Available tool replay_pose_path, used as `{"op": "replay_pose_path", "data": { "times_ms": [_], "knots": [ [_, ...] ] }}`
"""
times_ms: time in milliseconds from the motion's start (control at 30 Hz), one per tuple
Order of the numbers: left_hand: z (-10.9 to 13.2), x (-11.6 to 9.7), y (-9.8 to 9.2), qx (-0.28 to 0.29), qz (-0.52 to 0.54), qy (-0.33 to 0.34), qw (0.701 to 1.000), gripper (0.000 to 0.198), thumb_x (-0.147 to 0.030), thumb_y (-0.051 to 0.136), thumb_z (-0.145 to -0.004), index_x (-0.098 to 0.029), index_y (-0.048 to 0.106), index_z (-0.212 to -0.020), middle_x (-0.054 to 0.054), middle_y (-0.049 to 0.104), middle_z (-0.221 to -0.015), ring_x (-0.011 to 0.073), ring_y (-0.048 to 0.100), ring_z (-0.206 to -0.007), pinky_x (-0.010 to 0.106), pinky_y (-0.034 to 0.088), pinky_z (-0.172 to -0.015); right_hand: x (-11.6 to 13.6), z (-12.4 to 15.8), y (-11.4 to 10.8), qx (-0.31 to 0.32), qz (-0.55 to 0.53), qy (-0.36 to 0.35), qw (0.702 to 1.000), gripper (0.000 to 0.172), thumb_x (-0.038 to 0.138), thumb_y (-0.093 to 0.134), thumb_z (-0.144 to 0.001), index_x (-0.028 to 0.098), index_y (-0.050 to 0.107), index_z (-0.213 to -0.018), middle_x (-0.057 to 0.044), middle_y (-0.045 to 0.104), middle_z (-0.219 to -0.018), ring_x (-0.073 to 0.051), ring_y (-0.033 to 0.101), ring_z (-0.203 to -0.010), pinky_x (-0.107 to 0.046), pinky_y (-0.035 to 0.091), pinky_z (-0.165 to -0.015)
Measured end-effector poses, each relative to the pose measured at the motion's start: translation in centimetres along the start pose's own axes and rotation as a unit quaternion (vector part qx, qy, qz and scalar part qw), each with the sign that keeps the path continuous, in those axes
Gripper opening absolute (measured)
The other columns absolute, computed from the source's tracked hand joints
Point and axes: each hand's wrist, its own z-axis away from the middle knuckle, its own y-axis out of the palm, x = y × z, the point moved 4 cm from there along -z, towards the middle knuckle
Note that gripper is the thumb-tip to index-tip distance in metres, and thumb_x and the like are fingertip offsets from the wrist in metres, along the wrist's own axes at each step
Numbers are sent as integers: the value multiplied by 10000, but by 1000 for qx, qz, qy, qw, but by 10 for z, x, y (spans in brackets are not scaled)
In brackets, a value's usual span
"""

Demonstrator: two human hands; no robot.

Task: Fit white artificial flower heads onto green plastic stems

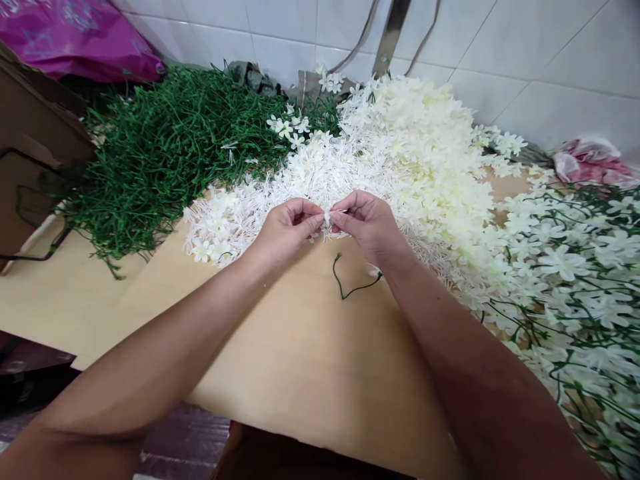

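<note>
My left hand (pixel 291 223) and my right hand (pixel 369 225) meet fingertip to fingertip at the front edge of a heap of white artificial flower stamens (pixel 350 163). Both are closed in a pinch on a small white artificial flower piece (pixel 327 217), whose exact shape is mostly covered by the fingers. Below them, a bent green plastic stem (pixel 343 293) lies on the cardboard (pixel 280 347), its right end close to my right wrist. Behind and to the right, pale yellow-white fabric petals (pixel 430 133) are piled against the stamens.
A large mound of green plastic stems (pixel 185 127) stands at back left, beside a cardboard box (pixel 35 147) and a magenta bag (pixel 85 40). Assembled white flowers on green stems (pixel 565 263) spread along the right side. A tiled wall (pixel 500 53) bounds the back.
</note>
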Motion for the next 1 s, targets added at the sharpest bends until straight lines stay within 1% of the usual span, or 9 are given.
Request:
{"op": "replay_pose_path", "data": {
  "times_ms": [133,200,267,367,467,567,733,900,1000],
  "knots": [
    [0,-3,0,13,-12,3,1000,97,-174,667,-712,-160,571,-716,-26,570,-639,82,511,-587,212,393,-573,4,0,2,-5,42,-13,999,372,458,803,-662,195,555,-751,41,568,-647,-80,527,-572,-265,482,-575],
    [1,-6,-2,0,-30,18,999,97,-180,652,-718,-163,556,-709,-29,552,-631,84,491,-583,219,386,-577,11,2,2,-39,85,-39,995,414,515,785,-669,210,526,-777,34,544,-685,-93,523,-616,-257,461,-558],
    [1,-8,-4,-19,-54,34,998,96,-178,636,-722,-168,543,-702,-32,534,-629,88,473,-586,227,380,-583,19,6,4,-78,150,-83,982,436,541,775,-672,223,494,-772,17,527,-755,-110,517,-683,-260,453,-571],
    [1,-10,-7,-38,-91,52,994,76,-151,606,-717,-172,536,-696,-31,526,-639,95,460,-599,233,364,-583,27,11,12,-79,279,-148,945,376,469,765,-713,223,481,-727,-2,505,-806,-138,501,-761,-295,462,-644],
    [1,-12,-7,-44,-131,65,988,85,-136,590,-708,-176,524,-674,-32,515,-628,97,449,-600,234,347,-576,25,13,17,-66,357,-177,915,224,319,656,-816,220,480,-719,-15,502,-805,-159,491,-795,-327,462,-701],
    [1,-14,-6,-35,-160,79,983,102,-143,586,-709,-182,507,-657,-37,499,-608,95,430,-576,237,333,-559,21,12,16,-63,363,-182,912,139,229,574,-837,221,478,-736,-25,516,-816,-166,492,-804,-322,460,-684],
    [2,-17,-4,-31,-210,93,973,105,-129,569,-686,-185,494,-639,-42,488,-593,90,398,-553,243,301,-537,26,11,14,-44,362,-189,912,152,173,567,-810,218,466,-707,-28,532,-815,-166,508,-802,-341,452,-732],
    [1,-20,-3,-19,-215,83,973,102,-142,569,-675,-182,489,-627,-47,476,-566,84,375,-531,243,271,-513,37,10,12,-21,340,-212,916,171,169,579,-804,212,470,-681,-24,542,-777,-154,504,-765,-346,445,-751],
    [1,-22,-3,-14,-202,74,977,97,-147,572,-673,-180,493,-627,-51,470,-556,81,369,-525,238,268,-511,37,9,9,-17,326,-186,927,162,190,595,-807,210,491,-685,-22,541,-779,-153,507,-770,-340,454,-742]
  ]
}}
